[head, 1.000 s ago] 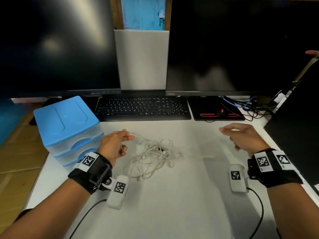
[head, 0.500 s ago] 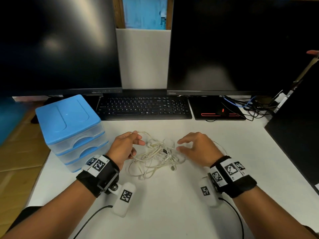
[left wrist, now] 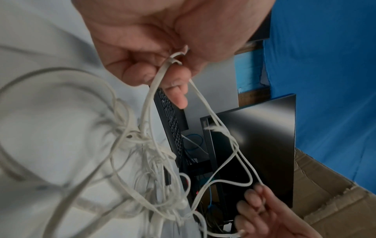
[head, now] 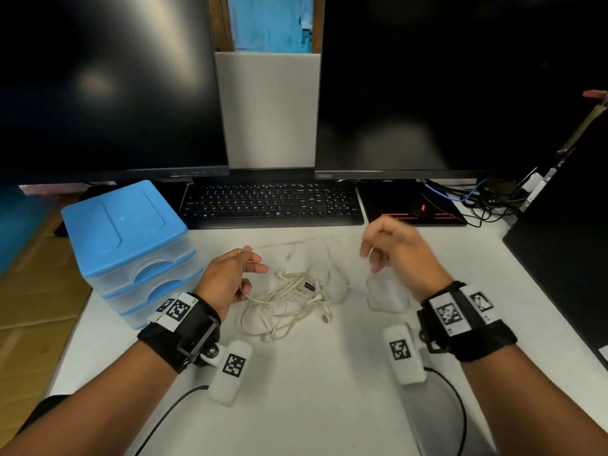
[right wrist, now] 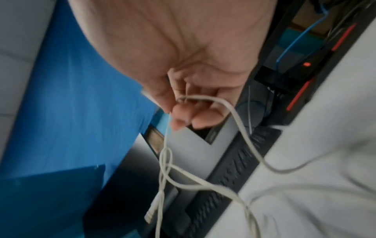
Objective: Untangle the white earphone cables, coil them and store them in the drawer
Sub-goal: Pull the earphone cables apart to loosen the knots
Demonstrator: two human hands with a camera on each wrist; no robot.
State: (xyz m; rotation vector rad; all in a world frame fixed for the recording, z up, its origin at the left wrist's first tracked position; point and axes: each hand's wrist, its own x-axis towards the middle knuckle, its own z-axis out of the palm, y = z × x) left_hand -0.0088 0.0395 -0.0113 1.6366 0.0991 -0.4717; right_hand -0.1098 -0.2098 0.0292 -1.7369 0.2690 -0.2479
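A tangle of white earphone cables lies on the white desk between my hands. My left hand pinches a strand at the tangle's left side; in the left wrist view the left hand has thumb and fingers closed on the cable. My right hand, raised and blurred, pinches another strand with curled fingers. A stretched strand runs between the two hands. The blue-topped clear drawer unit stands at the left with its drawers closed.
A black keyboard lies behind the tangle, below two dark monitors. A black pad with red lines and loose wires sit at the back right. A dark panel borders the desk's right edge.
My right hand went in to the tangle, took a strand, and now has pulled up and to the right. The left hand kept its pinch and the strand between the hands drew out.
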